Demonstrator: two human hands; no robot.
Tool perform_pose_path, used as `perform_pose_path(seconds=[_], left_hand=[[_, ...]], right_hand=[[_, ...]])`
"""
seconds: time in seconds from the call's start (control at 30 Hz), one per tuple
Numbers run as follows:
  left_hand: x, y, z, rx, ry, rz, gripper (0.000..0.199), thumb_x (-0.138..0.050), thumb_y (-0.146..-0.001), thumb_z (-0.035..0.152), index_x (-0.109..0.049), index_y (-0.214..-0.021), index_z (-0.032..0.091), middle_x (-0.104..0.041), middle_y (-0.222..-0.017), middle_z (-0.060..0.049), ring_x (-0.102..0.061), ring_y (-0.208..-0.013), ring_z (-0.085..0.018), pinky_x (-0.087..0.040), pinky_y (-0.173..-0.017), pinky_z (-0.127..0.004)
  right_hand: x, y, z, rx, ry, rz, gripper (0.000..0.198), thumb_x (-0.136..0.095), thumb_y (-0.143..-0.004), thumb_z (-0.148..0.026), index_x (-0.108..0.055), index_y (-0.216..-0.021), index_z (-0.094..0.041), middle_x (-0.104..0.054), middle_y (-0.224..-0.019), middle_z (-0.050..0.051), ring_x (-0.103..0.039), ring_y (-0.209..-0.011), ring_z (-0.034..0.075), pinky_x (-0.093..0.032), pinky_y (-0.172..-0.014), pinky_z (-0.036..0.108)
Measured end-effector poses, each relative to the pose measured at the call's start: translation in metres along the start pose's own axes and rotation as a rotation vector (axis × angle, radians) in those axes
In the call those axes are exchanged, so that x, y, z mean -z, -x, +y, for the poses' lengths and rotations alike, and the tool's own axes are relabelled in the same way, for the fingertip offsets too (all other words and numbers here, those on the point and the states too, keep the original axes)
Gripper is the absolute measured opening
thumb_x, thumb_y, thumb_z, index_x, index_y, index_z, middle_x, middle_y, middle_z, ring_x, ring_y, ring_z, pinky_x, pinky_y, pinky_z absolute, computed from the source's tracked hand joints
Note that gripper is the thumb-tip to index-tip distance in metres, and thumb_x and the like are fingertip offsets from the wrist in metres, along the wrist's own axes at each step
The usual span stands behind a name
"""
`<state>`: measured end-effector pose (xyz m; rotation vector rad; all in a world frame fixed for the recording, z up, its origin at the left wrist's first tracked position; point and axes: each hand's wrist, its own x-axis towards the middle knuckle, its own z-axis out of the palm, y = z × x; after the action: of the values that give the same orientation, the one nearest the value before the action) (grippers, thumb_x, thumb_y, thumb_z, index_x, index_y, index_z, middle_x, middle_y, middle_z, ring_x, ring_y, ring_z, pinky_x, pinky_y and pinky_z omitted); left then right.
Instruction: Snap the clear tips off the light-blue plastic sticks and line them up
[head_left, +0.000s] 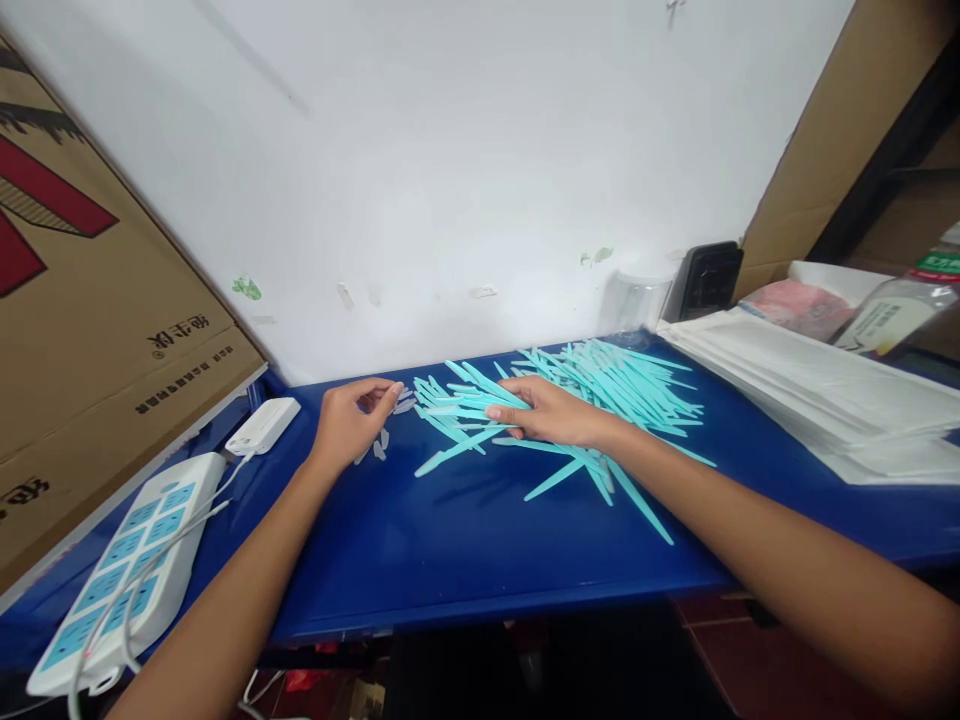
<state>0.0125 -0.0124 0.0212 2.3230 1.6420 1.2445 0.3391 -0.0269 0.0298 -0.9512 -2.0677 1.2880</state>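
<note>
Thin turquoise plastic sticks (622, 385), flat and tapered, lie in a loose pile towards the back of the blue table. My right hand (551, 408) grips a bunch of similar sticks, their ends fanning out to the left, with more sticks lying beneath them. To the left of that bunch, my left hand (356, 415) has thumb and forefinger pinched together. Whatever is between those fingertips is too small to make out. Small translucent plastic pieces (381, 443) lie beside and below the left fingertips.
A white power strip (142, 560) with cables and a white plug-like box (262, 425) lie at the left, beside a cardboard box (112, 350). White flat bags (825, 390), a bottle (900, 300) and a see-through cup (636, 298) stand at the right. A white wall closes the back.
</note>
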Motion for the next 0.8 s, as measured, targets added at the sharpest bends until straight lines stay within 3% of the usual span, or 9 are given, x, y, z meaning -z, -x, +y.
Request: perform_pose_path(seconds=[0.1,0.27,0.53,0.67,0.8], left_hand=[[0.003,-0.004,-0.017,-0.041,-0.162,-0.063,0.037,-0.060,-0.095,0.051,-0.081,-0.096,0.021,-0.076,-0.077,-0.005,-0.065,-0.068,-0.020,-0.048,-0.067,-0.031],[0.010,-0.010,-0.040,-0.087,-0.315,-0.261,0.031,-0.062,-0.091,0.047,-0.081,-0.094,0.023,-0.076,-0.081,-0.007,-0.065,-0.073,-0.023,-0.043,-0.066,-0.032],[-0.004,-0.008,-0.044,-0.153,-0.248,-0.328,0.037,-0.063,-0.092,0.054,-0.081,-0.103,0.024,-0.075,-0.102,-0.011,-0.063,-0.096,-0.028,-0.047,-0.085,-0.037],[-0.010,-0.006,-0.043,-0.141,-0.262,-0.334,0.037,-0.061,-0.094,0.055,-0.080,-0.097,0.023,-0.074,-0.099,-0.012,-0.061,-0.097,-0.029,-0.046,-0.090,-0.040],[-0.012,-0.005,-0.045,-0.125,-0.240,-0.328,0.034,-0.063,-0.092,0.054,-0.076,-0.093,0.022,-0.073,-0.096,-0.012,-0.062,-0.095,-0.029,-0.048,-0.087,-0.041]], right_hand=[[0.001,0.000,0.000,-0.012,-0.001,0.001,0.053,-0.065,-0.090,-0.063,-0.056,-0.116,-0.017,-0.051,-0.066,-0.004,-0.050,-0.057,0.013,-0.031,-0.055,0.026],[0.001,0.001,0.001,0.010,-0.004,0.005,0.055,-0.066,-0.089,-0.063,-0.055,-0.117,-0.018,-0.051,-0.071,-0.003,-0.059,-0.066,0.016,-0.032,-0.056,0.026],[-0.001,-0.001,0.001,0.034,0.012,0.023,0.048,-0.065,-0.089,-0.064,-0.057,-0.104,-0.019,-0.057,-0.088,0.001,-0.064,-0.071,0.017,-0.040,-0.062,0.028],[-0.002,0.000,0.001,-0.008,0.006,0.017,0.050,-0.067,-0.089,-0.062,-0.059,-0.112,-0.018,-0.062,-0.098,0.005,-0.067,-0.075,0.019,-0.046,-0.066,0.030],[-0.002,-0.001,0.002,0.004,0.023,0.022,0.048,-0.072,-0.085,-0.062,-0.063,-0.107,-0.020,-0.066,-0.097,0.006,-0.067,-0.074,0.020,-0.049,-0.071,0.033]])
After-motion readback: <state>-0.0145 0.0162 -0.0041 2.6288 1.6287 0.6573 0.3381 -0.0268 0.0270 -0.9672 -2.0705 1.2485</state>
